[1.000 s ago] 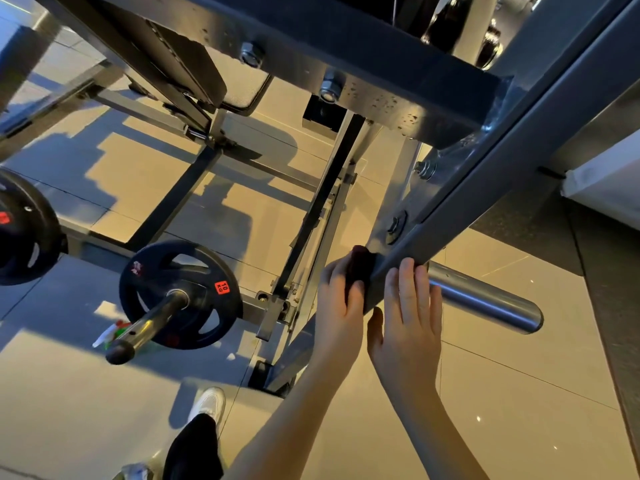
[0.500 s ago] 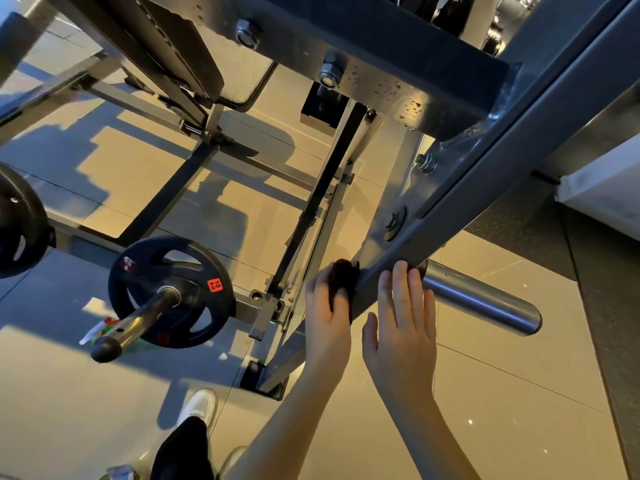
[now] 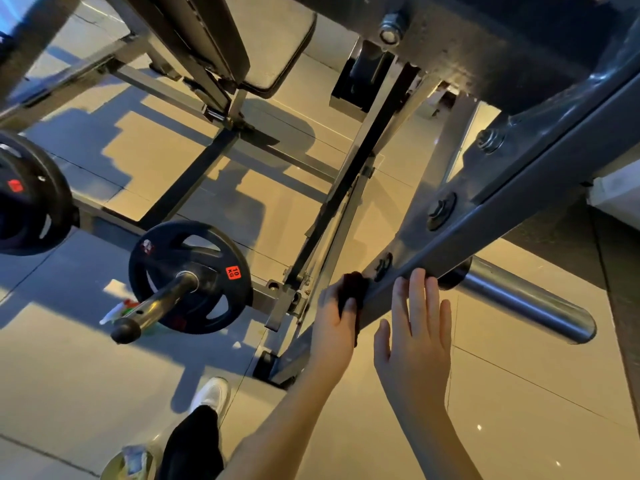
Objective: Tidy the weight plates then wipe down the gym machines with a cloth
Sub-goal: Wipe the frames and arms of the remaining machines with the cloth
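1. We are pressing a dark cloth [image 3: 352,289] against the slanted grey beam [image 3: 460,237] of the gym machine, low on the beam and just below a round bolt [image 3: 382,266].
2. Our left hand [image 3: 334,327] is doing the holding: its grip is closing on the cloth, with the fingers curling over the bunched fabric and pushing it onto the metal.
3. Our right hand [image 3: 415,337] is lying flat beside it, grip apart and holding nothing, with the fingertips [image 3: 417,277] touching the lower edge of the beam.
4. Just right of those fingertips a bare steel peg [image 3: 526,303] is sticking out from the beam over the floor.
5. To the left, well apart from our hands, a black weight plate [image 3: 189,277] with a red 10 KG label is sitting on another peg [image 3: 152,306] of the frame.
6. A larger black plate [image 3: 31,194] is showing at the left edge, partly cut off.
7. A spray bottle [image 3: 116,310] is lying on the tiled floor [image 3: 519,393] behind the smaller plate, mostly hidden.
8. Our white shoe [image 3: 212,393] and dark trouser leg [image 3: 192,445] are standing near the foot of the frame.
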Tool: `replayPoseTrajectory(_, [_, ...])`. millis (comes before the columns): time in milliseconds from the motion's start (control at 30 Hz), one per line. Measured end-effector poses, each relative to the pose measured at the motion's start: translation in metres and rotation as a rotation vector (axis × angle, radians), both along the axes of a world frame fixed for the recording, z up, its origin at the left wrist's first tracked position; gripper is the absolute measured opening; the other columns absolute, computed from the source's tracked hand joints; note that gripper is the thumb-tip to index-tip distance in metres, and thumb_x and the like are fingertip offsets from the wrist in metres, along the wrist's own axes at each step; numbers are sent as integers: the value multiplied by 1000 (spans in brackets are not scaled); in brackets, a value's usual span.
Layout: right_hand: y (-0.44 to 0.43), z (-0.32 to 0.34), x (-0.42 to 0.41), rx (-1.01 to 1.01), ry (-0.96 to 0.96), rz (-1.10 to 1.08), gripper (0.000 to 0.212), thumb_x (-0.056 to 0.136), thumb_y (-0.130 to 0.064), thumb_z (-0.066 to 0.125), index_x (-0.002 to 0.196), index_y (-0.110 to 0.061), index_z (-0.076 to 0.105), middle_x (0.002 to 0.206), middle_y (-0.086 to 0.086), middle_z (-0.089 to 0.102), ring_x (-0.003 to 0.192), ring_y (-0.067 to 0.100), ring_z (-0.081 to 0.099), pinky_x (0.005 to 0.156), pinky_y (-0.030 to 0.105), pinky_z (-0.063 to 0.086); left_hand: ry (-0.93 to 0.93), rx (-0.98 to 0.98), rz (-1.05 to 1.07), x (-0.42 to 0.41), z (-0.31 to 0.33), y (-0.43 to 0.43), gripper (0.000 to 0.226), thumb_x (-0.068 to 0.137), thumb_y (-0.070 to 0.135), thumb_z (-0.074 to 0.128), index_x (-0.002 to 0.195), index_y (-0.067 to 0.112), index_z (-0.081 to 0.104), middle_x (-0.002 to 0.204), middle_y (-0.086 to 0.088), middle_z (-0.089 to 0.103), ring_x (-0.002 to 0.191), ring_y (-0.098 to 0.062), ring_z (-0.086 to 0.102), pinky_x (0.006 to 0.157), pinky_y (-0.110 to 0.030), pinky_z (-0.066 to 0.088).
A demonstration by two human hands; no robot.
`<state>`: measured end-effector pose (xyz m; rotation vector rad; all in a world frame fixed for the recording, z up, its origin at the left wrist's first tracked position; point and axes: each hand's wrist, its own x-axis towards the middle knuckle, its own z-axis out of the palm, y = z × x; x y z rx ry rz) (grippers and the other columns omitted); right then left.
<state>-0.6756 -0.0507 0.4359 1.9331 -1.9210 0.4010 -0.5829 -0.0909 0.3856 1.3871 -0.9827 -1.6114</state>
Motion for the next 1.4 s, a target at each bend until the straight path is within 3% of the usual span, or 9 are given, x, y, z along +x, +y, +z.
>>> replayPoseTrajectory(267, [11, -34, 5, 92, 14, -8, 82, 73, -5, 79, 143, -7, 36, 154, 13, 26, 144, 32, 23, 120, 41, 8, 44, -35, -24, 0, -6, 1, 42, 99, 27, 41, 141, 35, 37, 138, 5, 48, 124, -8, 50, 104, -33, 44])
replayPoseTrajectory(400, [13, -43, 5, 74, 1, -26, 64, 89, -12, 60, 146, -10, 31, 157, 10, 22, 151, 21, 3, 121, 38, 1, -29, 73, -79, 9, -23, 1, 45, 103, 23, 40, 145, 33, 30, 138, 1, 46, 109, -5, 52, 74, -11, 45])
replayPoseTrajectory(567, [15, -53, 2, 90, -12, -22, 61, 90, -9, 56, 145, -10, 30, 155, 11, 24, 149, 22, 6, 120, 38, 3, -43, -24, -40, 6, -29, 8, 43, 102, 20, 43, 142, 32, 36, 138, 6, 44, 123, -9, 49, 97, -20, 46])
replayPoseTrajectory(667, [20, -66, 1, 119, -4, -43, 54, 92, -21, 42, 144, -10, 31, 154, 11, 24, 148, 24, 10, 119, 37, 3, -92, 24, -59, 8, -46, 9, 44, 103, 23, 41, 144, 33, 31, 132, 6, 47, 107, -4, 52, 70, -7, 45])
replayPoseTrajectory(733, [23, -75, 1, 140, 0, -55, 51, 94, -19, 47, 143, -10, 32, 153, 11, 24, 144, 26, 16, 118, 37, 5, -128, 114, -66, 13, -64, 8, 45, 103, 24, 41, 146, 33, 29, 130, 1, 47, 98, -5, 52, 63, -10, 46])
replayPoseTrajectory(833, [24, -80, 3, 136, -6, -69, 51, 93, -22, 44, 142, -10, 33, 153, 11, 26, 144, 24, 13, 119, 36, 4, -154, 141, -74, 12, -77, 7, 44, 102, 23, 43, 143, 35, 31, 135, -2, 45, 110, -15, 53, 79, -23, 53])
replayPoseTrajectory(1033, [23, -83, 12, 115, -30, -53, 48, 104, -32, 13, 140, -10, 35, 150, 12, 29, 144, 23, 14, 121, 34, -1, -32, 32, -24, 4, -71, 4, 42, 101, 16, 42, 139, 34, 40, 135, 12, 43, 124, -5, 45, 103, -25, 40])
replayPoseTrajectory(1267, [20, -96, 6, 83, 69, -37, 51, 93, -22, 36, 142, -7, 32, 150, 14, 29, 148, 22, 8, 121, 35, 1, -172, 192, -128, 10, -120, -6, 43, 101, 20, 44, 143, 25, 34, 142, -6, 41, 126, -22, 44, 95, -25, 36])
replayPoseTrajectory(1400, [23, -104, 9, 92, 91, -50, 57, 90, -20, 41, 144, -7, 30, 156, 11, 17, 149, 21, 8, 121, 36, 2, -83, 136, -84, 9, -110, 5, 38, 101, 21, 44, 118, 55, 37, 135, 2, 45, 121, -20, 50, 101, -39, 46])
